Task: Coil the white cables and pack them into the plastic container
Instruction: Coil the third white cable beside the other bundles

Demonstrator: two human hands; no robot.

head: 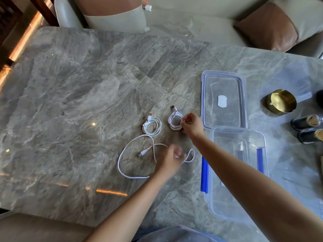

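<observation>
As the right hand [191,125] pinches the coil [172,124], plug [174,108] points away.

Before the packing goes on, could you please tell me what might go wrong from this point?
1. The right hand pinches one side of the tight coil, and no tie shows; it may spring open once released.
2. The loose cable sprawls under the blurred left hand, close to the other coil; pulling it could snag and undo that coil.
</observation>
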